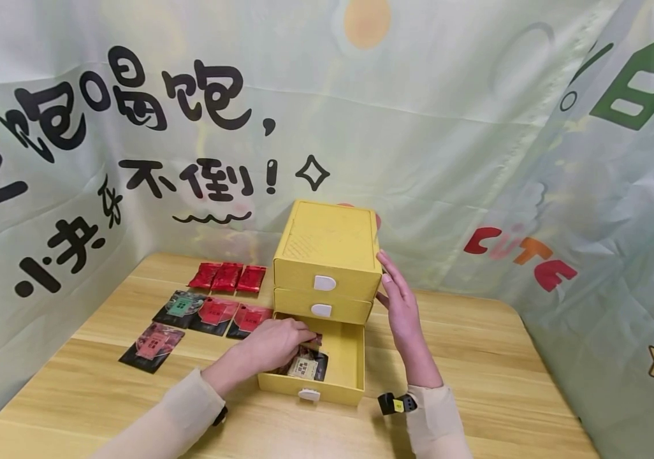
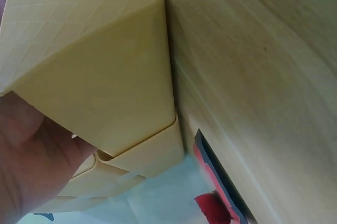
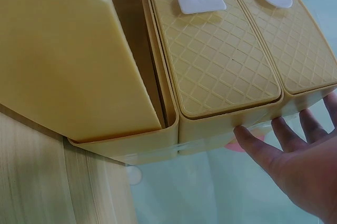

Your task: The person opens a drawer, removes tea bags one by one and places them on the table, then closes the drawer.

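Observation:
A yellow cabinet (image 1: 327, 236) of stacked drawers stands on the table, its bottom drawer (image 1: 343, 398) pulled out. My left hand (image 1: 272, 344) reaches over that drawer's left wall, fingers curled round a small dark reddish packet (image 1: 317, 340), mostly hidden by the hand. Under it, a black packet with a cream label (image 1: 304, 368) lies on the drawer floor. In the left wrist view the drawer wall (image 2: 105, 77) hides my fingertips. My right hand (image 1: 401, 309) rests its outstretched fingers against the cabinet's right side; the right wrist view shows the fingertips (image 3: 245, 133) at its edge.
Left of the cabinet lie three shiny red packets (image 1: 227, 277) in a row. In front of them are flat dark packets with green (image 1: 180, 308) and red labels (image 1: 212, 313), and another with a pink label (image 1: 152, 346). Printed cloth walls (image 1: 447, 159) enclose the wooden table (image 1: 476, 357).

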`<state>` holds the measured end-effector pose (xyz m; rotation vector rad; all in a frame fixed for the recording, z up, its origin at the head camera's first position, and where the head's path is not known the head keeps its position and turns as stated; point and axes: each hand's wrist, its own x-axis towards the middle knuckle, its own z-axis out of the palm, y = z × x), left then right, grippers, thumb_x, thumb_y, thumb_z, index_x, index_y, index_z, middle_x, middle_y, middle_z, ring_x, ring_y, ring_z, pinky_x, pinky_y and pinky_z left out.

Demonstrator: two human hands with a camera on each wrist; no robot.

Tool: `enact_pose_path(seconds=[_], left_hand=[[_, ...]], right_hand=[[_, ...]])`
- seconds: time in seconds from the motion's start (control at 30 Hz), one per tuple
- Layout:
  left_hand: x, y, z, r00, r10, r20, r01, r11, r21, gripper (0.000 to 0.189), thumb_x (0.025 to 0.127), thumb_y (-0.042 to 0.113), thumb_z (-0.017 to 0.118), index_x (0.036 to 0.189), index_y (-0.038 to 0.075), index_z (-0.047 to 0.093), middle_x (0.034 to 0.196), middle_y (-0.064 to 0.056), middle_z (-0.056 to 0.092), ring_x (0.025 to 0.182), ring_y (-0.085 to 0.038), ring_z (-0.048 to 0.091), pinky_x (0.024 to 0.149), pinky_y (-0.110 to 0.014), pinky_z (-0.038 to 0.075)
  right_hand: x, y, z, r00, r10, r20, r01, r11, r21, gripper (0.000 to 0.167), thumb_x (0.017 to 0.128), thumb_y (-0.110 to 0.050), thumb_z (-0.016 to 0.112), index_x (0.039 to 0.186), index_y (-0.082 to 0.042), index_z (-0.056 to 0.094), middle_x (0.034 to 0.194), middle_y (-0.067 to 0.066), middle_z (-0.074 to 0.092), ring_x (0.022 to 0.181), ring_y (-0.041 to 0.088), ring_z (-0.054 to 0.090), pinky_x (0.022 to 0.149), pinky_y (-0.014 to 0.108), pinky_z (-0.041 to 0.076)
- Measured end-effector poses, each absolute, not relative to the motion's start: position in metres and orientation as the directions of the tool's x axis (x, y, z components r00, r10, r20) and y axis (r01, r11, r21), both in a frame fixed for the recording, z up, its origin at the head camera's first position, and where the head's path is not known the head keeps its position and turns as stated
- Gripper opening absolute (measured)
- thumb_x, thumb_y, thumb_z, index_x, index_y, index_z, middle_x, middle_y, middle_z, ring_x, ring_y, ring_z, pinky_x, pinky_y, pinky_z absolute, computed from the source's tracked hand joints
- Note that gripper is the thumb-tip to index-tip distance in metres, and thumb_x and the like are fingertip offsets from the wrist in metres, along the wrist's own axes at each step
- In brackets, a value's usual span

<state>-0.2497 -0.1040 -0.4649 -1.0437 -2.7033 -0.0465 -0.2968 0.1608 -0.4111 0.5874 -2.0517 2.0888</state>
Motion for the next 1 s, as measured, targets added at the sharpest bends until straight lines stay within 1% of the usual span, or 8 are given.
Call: enact_pose_path(seconds=[0.13, 0.27, 0.5, 0.6, 0.77, 0.9, 1.0], left_hand=[[-0.25, -0.104, -0.466, -0.713, 0.644, 0.277, 0.655, 0.753, -0.067, 0.031, 0.092, 0.006, 0.072, 0.12, 0.019, 0.076, 0.106, 0.003, 0.075, 0.094, -0.016, 0.072, 0.077, -0.034, 0.062], [-0.248, -0.104, -0.466, -0.701, 0.638, 0.318, 0.651, 0.755, -0.08, 0.029, 0.091, 0.012, 0.076, 0.119, 0.018, 0.076, 0.108, 0.003, 0.075, 0.098, -0.017, 0.072, 0.085, -0.036, 0.06], [-0.242, -0.106, -0.462, -0.654, 0.64, 0.404, 0.669, 0.739, -0.087, 0.035, 0.089, 0.015, 0.08, 0.123, 0.018, 0.075, 0.115, 0.004, 0.075, 0.106, -0.018, 0.07, 0.094, -0.038, 0.058], [-0.239, -0.107, -0.46, -0.624, 0.641, 0.447, 0.681, 0.727, -0.091, 0.036, 0.088, 0.014, 0.08, 0.124, 0.017, 0.074, 0.116, 0.004, 0.075, 0.107, -0.018, 0.07, 0.094, -0.038, 0.058], [-0.234, -0.11, -0.458, -0.572, 0.632, 0.522, 0.694, 0.713, -0.103, 0.038, 0.086, 0.014, 0.081, 0.124, 0.017, 0.074, 0.116, 0.005, 0.075, 0.106, -0.017, 0.07, 0.09, -0.037, 0.058], [-0.228, -0.112, -0.455, -0.547, 0.613, 0.571, 0.694, 0.713, -0.1, 0.04, 0.084, 0.013, 0.083, 0.123, 0.018, 0.075, 0.116, 0.006, 0.075, 0.104, -0.016, 0.069, 0.087, -0.036, 0.058], [-0.222, -0.115, -0.451, -0.537, 0.596, 0.597, 0.693, 0.715, -0.09, 0.041, 0.083, 0.012, 0.083, 0.122, 0.018, 0.075, 0.116, 0.006, 0.075, 0.104, -0.016, 0.069, 0.087, -0.036, 0.058]], right_hand=[[-0.297, 0.161, -0.412, -0.911, -0.162, 0.38, -0.377, -0.051, -0.925, 0.048, 0.112, -0.035, 0.045, 0.158, -0.021, 0.046, 0.166, -0.012, 0.035, 0.151, 0.017, 0.036, 0.115, 0.06, 0.039], [-0.297, 0.161, -0.412, -0.911, -0.164, 0.379, -0.376, -0.05, -0.925, 0.048, 0.112, -0.035, 0.045, 0.158, -0.021, 0.046, 0.166, -0.012, 0.035, 0.151, 0.017, 0.036, 0.115, 0.061, 0.039], [-0.297, 0.161, -0.411, -0.91, -0.159, 0.384, -0.379, -0.061, -0.923, 0.049, 0.112, -0.035, 0.045, 0.158, -0.02, 0.046, 0.166, -0.01, 0.035, 0.151, 0.017, 0.035, 0.115, 0.061, 0.038], [-0.297, 0.161, -0.411, -0.91, -0.157, 0.384, -0.378, -0.065, -0.924, 0.049, 0.112, -0.034, 0.045, 0.158, -0.019, 0.045, 0.166, -0.01, 0.036, 0.151, 0.017, 0.035, 0.115, 0.061, 0.038], [-0.296, 0.16, -0.411, -0.909, -0.156, 0.385, -0.379, -0.07, -0.923, 0.049, 0.112, -0.033, 0.045, 0.158, -0.017, 0.045, 0.166, -0.009, 0.036, 0.151, 0.017, 0.035, 0.116, 0.061, 0.037], [-0.296, 0.16, -0.411, -0.91, -0.158, 0.384, -0.377, -0.074, -0.923, 0.049, 0.112, -0.033, 0.045, 0.159, -0.017, 0.045, 0.166, -0.009, 0.035, 0.151, 0.018, 0.035, 0.116, 0.061, 0.037], [-0.297, 0.16, -0.411, -0.911, -0.159, 0.382, -0.375, -0.073, -0.924, 0.049, 0.112, -0.033, 0.045, 0.159, -0.018, 0.045, 0.166, -0.01, 0.036, 0.151, 0.017, 0.035, 0.116, 0.061, 0.037]])
